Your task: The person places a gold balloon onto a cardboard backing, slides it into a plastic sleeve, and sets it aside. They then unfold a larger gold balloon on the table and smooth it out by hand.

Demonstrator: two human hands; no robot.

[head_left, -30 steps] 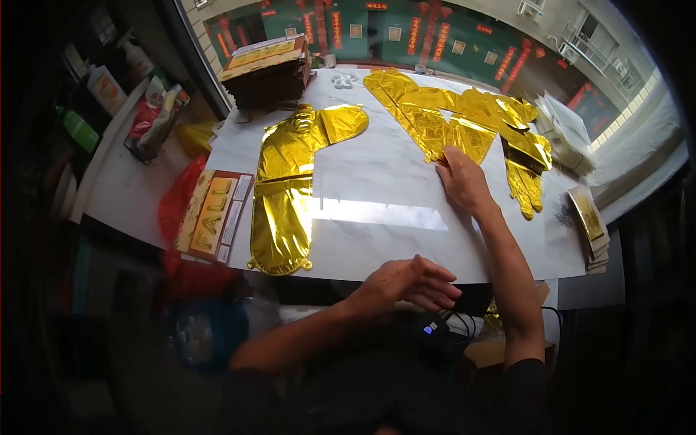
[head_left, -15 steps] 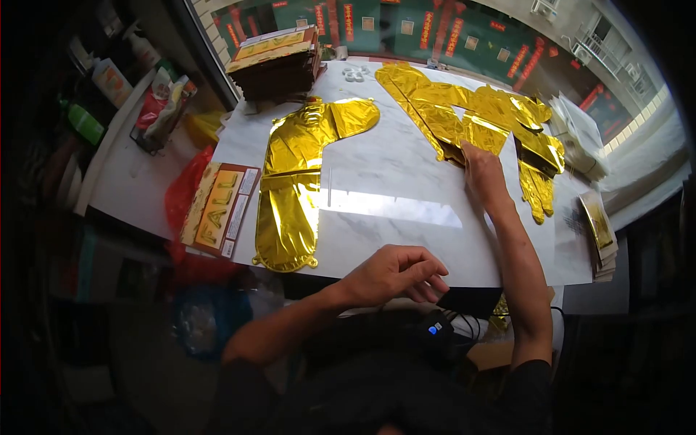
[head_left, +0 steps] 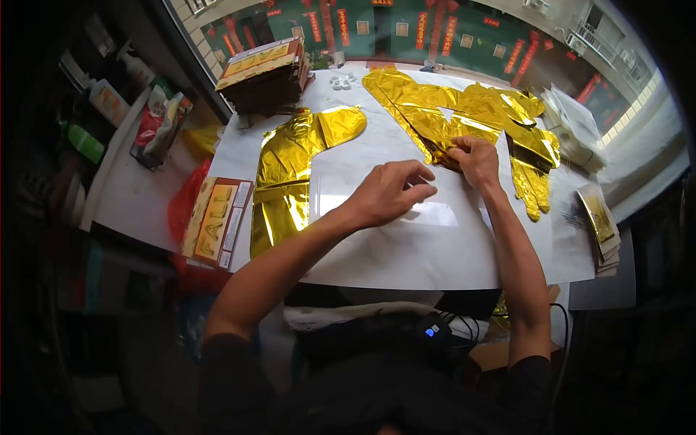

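My right hand [head_left: 476, 163] pinches the lower edge of a flat gold foil balloon [head_left: 417, 109] at the far right of the table, with thumb and fingers together. More gold foil pieces [head_left: 535, 170] lie folded and overlapping beside it. My left hand [head_left: 391, 192] hovers over the middle of the white table, thumb and fingers apart, holding nothing. Its nearest thing is the balloon edge by my right hand, a short way off. Another flat gold foil balloon [head_left: 286, 159] lies on the left, its lower part hidden behind my left forearm.
A tall stack of printed packages [head_left: 262, 76] stands at the back left. Another "FALL" package [head_left: 217, 221] lies by the left edge. Small white pieces [head_left: 343, 81] sit at the back. Clear bags [head_left: 573, 130] and a card stack [head_left: 600, 230] line the right side.
My left hand has moved up and forward, from the table's front edge toward the foil near my right hand. The right hand still grips the balloon's edge.
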